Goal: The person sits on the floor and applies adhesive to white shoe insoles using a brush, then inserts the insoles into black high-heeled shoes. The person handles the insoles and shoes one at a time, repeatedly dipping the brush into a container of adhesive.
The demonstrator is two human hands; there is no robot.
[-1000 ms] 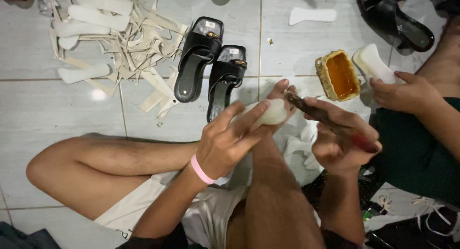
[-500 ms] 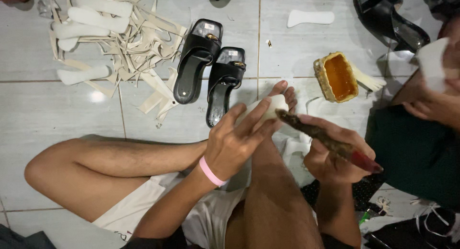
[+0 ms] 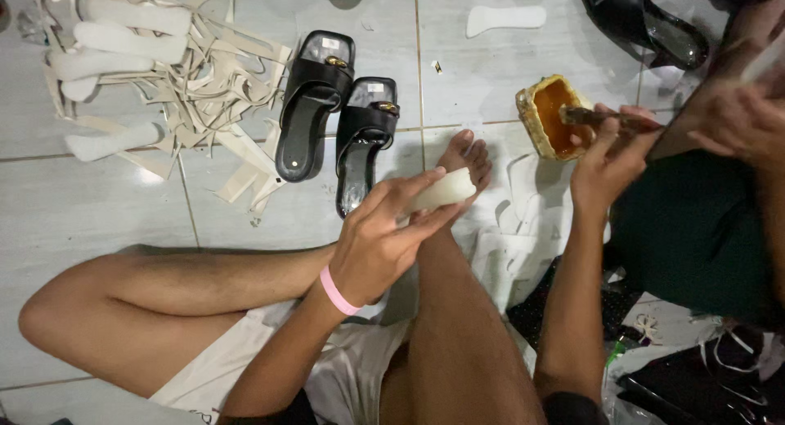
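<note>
Gluing step, loading phase: right hand (image 3: 609, 159) grips a brush (image 3: 601, 116) dipped in the amber glue tin (image 3: 549, 114) on the tiled floor (image 3: 98, 221); left hand (image 3: 384, 237) pinches a pale insole piece (image 3: 441, 190) above the foot. Next move likely needs the wet brush carried across to the piece, drip-free. Room: black sandals (image 3: 335, 123) near left, another person's arm (image 3: 736, 123) crowding right.

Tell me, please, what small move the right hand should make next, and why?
Probably lift the brush out of the tin of amber glue and carry it to the white sole piece. The right hand has the brush tip in the glue, while the left hand holds the sole piece up, face open, apart from the tin.
</note>
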